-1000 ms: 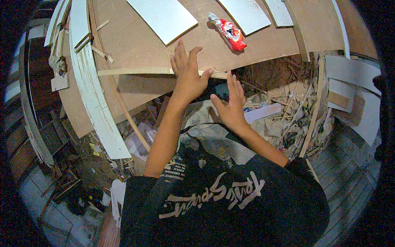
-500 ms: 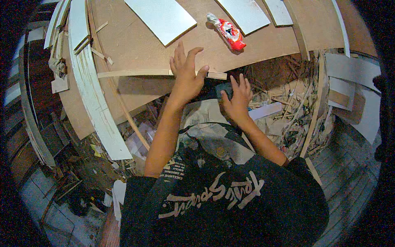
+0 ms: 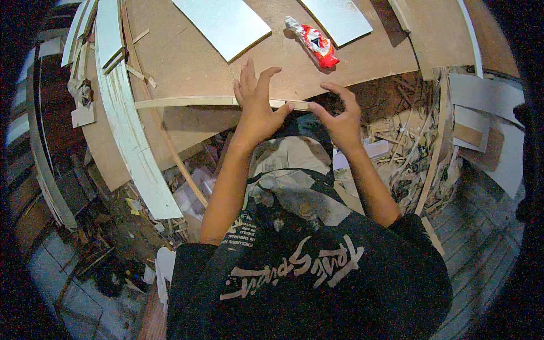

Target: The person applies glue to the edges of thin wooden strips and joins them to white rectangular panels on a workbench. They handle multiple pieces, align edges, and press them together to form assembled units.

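A thin, pale wood strip (image 3: 187, 102) lies along the near edge of the brown board, slightly bowed in this view. My left hand (image 3: 258, 107) rests across it, fingers spread forward over the board and thumb against the strip near a dark joint line. At the strip's right end is my right hand (image 3: 344, 118), its thumb at the tip and its index finger arched, apart from the thumb. A crumpled red and white plastic packet (image 3: 318, 45) lies on the board beyond both hands.
White panels (image 3: 226, 25) lie on the brown board (image 3: 170, 62). Long white strips (image 3: 127, 122) cross its left side. Below the right edge sits a heap of wood scraps and shavings (image 3: 402, 164). Flat offcuts (image 3: 493, 130) stand at the far right.
My right hand has moved up from below the board's edge to the strip's right end. The narrow white panel at the upper right is gone from its place; a shadow shows there. My left hand stays.
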Motion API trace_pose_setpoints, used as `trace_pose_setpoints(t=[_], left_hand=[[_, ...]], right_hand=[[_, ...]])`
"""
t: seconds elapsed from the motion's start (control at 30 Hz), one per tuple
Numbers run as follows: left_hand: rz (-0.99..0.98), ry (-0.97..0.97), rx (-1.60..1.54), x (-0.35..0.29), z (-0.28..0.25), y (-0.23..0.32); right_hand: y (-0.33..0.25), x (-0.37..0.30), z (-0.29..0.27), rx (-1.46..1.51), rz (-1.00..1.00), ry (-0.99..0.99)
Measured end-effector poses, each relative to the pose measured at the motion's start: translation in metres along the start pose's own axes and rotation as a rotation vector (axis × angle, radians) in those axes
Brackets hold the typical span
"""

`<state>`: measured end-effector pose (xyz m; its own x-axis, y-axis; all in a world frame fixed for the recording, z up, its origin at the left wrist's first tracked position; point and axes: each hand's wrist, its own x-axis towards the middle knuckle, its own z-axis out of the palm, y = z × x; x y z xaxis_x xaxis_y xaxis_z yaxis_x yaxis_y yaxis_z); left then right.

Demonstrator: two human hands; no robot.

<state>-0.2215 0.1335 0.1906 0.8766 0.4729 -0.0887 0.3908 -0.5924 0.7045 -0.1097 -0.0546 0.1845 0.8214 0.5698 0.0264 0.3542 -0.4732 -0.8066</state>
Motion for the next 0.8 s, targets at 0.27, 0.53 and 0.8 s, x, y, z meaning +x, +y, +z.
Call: trace_pose_setpoints(t=[0.27, 0.53, 0.8], left_hand=[[0.181, -0.056, 0.075, -0.001, -0.003, -0.004], [0.238, -0.021, 0.109, -0.003, 0.001, -0.003], [0.317, 0.098, 0.132, -0.010, 0.015, -0.010]], right_hand=[[-0.002, -0.002, 0.015, -0.097, -0.184, -0.136], [-0.006, 0.003, 0.012, -0.204, -0.288, -0.074], [-0.002, 0.004, 0.013, -0.216, -0.315, -0.050]])
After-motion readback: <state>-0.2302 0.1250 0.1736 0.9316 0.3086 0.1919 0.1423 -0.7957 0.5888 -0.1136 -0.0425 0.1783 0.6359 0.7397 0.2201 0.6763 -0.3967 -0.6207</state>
